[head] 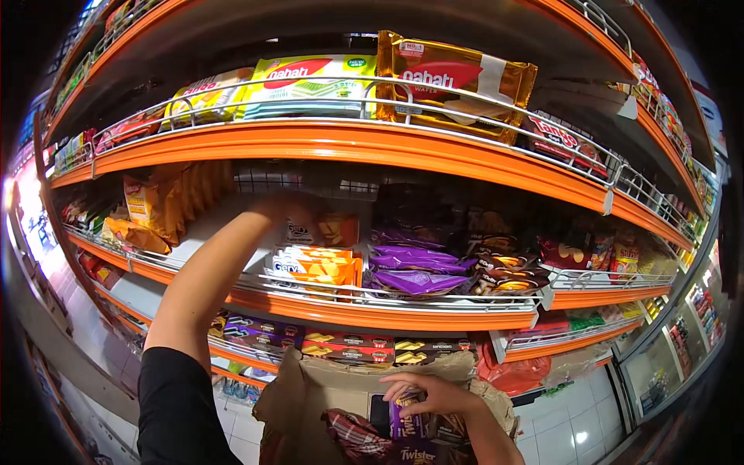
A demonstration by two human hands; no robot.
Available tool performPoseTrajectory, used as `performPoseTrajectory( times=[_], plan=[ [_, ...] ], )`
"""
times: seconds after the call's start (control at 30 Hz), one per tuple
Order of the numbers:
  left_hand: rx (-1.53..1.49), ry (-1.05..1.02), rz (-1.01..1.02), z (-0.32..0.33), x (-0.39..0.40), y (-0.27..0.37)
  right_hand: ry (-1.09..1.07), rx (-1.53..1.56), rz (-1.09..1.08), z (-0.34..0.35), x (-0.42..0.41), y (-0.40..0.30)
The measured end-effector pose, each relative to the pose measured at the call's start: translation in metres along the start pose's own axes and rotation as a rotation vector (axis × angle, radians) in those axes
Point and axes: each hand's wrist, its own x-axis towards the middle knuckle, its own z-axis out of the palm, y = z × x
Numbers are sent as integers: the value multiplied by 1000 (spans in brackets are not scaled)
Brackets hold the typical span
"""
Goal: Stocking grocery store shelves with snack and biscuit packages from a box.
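Note:
My left hand [293,209] reaches deep into the middle shelf, blurred and in shadow. It is beside the rear Gery snack packs [339,229], and its fingers cannot be made out. Nearer the shelf edge lies a stack of orange and white Gery packs [317,267]. Below, my right hand [427,398] is inside an open cardboard box [334,375], its thumb and fingers around a purple Twister pack [405,421]. A dark red plaid packet [357,433], a brown choco pack [447,429] and another Twister pack [418,453] lie in that box.
Purple packets [415,270] and brown Delfi packets [503,273] sit right of the Gery stack. A white wire rail [401,299] fronts the shelf. Overhead runs an orange shelf edge [325,139] bearing Nabati wafers [314,87]. Chocolate biscuit boxes [349,347] line the shelf below.

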Motion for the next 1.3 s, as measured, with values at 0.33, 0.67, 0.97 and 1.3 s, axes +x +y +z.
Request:
performPoseTrajectory(
  times=[0.33, 0.67, 0.97, 1.3],
  plan=[
    [-446, -209, -349, -16, -27, 27, -25, 83, 31, -6, -1, 0],
    [-922, -111, -470, -3, -26, 12, -36, 133, -6, -11, -1, 10],
    [-451, -93, -513, 1, -29, 19, -55, 177, 31, -10, 0, 11],
    [-95, 57, -1, -5, -37, 37, -9, 136, -30, -10, 3, 14]
  ],
)
